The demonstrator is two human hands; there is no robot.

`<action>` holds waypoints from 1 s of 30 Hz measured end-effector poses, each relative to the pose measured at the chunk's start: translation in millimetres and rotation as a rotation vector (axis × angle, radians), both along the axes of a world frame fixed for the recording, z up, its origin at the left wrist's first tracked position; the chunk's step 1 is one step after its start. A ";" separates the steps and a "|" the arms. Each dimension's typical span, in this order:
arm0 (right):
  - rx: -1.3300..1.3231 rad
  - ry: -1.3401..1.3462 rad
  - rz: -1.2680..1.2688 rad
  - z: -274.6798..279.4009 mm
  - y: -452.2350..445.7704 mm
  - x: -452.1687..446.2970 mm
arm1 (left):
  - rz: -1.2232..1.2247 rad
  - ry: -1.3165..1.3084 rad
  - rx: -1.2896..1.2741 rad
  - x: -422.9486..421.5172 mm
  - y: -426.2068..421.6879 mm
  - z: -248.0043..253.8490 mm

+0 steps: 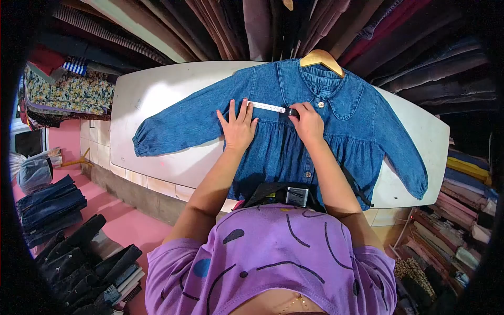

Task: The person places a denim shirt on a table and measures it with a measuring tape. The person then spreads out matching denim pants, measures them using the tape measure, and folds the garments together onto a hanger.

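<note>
A blue denim blouse [273,144] with a wide collar lies spread face up on the white table [173,176], a wooden hanger [321,59] in its neck. My left hand [240,126] rests flat on the chest near the left armhole, fingers spread, fingertips at the white end of a tape measure [269,107]. The white strip runs across the chest to a dark case, which my right hand [308,123] pinches beside the button placket. Both sleeves of the blouse stretch out to the sides.
Dark garments [231,29] hang in a row behind the table. Patterned folded clothes [68,89] are stacked at left, with folded jeans [50,207] and black trousers [79,262] below. More folded clothes [451,220] fill the right side. A black strap with a device [297,196] is at my waist.
</note>
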State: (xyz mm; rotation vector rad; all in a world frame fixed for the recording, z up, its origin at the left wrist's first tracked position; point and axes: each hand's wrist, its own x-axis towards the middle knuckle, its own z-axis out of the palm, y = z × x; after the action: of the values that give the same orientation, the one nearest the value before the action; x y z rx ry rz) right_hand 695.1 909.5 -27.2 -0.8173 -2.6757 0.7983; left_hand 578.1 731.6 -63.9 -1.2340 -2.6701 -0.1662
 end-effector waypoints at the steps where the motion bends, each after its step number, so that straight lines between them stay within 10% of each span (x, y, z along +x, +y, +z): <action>1: -0.003 0.000 -0.013 1.5 2.2 2.6 | -0.003 -0.001 0.002 0.2 -0.3 -0.2; 30: 0.006 -0.114 -0.280 18.1 103.2 117.3 | 0.005 -0.087 -0.012 -6.7 -7.3 -6.9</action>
State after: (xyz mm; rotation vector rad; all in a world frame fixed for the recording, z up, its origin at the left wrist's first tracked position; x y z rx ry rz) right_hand 812.4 1012.6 -9.1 -1.2359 -2.5735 0.6938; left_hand 571.4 724.4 -70.8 -1.2517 -2.7510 -0.2079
